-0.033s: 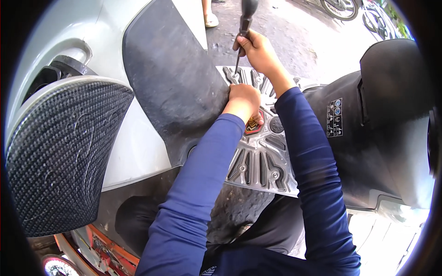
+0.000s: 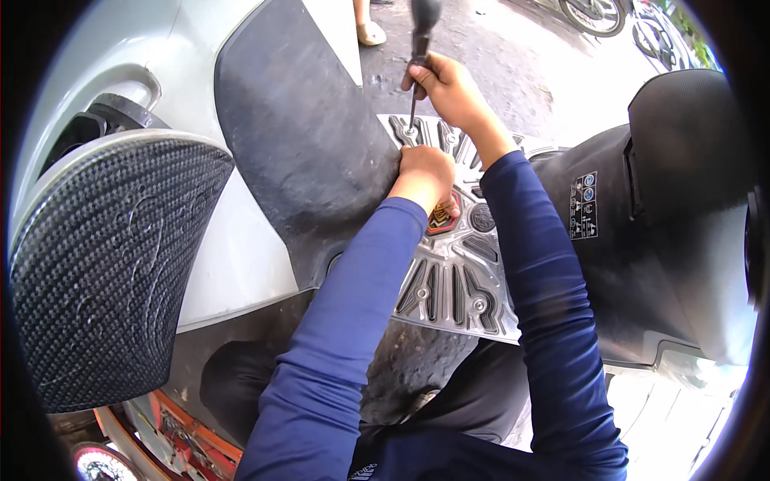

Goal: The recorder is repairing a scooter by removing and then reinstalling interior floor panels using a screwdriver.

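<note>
My right hand (image 2: 451, 86) grips a long black screwdriver (image 2: 420, 50) just below its bulbous handle. The handle's top is blurred. Its thin shaft runs almost upright down to a screw (image 2: 410, 131) near the far edge of a ribbed silver floor plate (image 2: 433, 301) on a scooter's footboard. My left hand (image 2: 425, 170) rests on that plate, nearer to me than the screw, with its fingers curled. Its thumb lies by a red and gold emblem (image 2: 439, 221). Whatever the left fingers hold, if anything, is hidden beneath the hand.
A dark leg-shield panel (image 2: 301, 136) rises left of the plate. A carbon-patterned panel (image 2: 120, 264) juts out at the near left. To the right stands the scooter's black under-seat body (image 2: 605, 272). Beyond are a person's foot (image 2: 370, 34) and parked two-wheelers (image 2: 593, 14).
The screwdriver's handle has shifted slightly to the left and up, and my right fingers have moved a little with it. My left hand stays in place.
</note>
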The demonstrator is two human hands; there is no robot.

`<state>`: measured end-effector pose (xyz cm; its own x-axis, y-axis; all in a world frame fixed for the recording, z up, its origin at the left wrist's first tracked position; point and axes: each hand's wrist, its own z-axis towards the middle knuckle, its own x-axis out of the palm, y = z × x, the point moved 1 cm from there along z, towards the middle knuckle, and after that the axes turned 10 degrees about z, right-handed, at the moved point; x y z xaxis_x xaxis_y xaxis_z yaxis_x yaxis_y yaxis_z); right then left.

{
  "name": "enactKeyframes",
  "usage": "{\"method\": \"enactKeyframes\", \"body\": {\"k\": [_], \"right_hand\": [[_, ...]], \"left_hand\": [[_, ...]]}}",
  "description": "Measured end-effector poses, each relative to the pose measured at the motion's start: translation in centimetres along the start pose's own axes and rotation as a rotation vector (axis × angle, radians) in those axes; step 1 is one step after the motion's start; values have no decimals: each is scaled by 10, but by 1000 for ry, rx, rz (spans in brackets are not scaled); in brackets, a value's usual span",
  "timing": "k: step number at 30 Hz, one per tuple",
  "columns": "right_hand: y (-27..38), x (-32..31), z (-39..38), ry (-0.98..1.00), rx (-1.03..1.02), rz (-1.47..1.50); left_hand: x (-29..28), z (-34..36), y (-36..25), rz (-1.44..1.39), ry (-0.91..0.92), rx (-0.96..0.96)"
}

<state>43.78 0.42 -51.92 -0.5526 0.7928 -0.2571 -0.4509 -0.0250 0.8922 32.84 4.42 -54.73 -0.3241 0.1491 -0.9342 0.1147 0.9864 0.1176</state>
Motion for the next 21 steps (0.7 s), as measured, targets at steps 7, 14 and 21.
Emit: {"method": "enactKeyframes", "body": {"k": [7, 14, 21], "right_hand": [[13, 21, -6, 288, -12, 47], [11, 23, 4, -198, 78, 123], [-1, 15, 12, -184, 133, 261]], "left_hand": [[10, 2, 5, -20, -108, -3], [4, 1, 2, -39, -72, 0], [1, 2, 2, -66, 4, 9]]}}
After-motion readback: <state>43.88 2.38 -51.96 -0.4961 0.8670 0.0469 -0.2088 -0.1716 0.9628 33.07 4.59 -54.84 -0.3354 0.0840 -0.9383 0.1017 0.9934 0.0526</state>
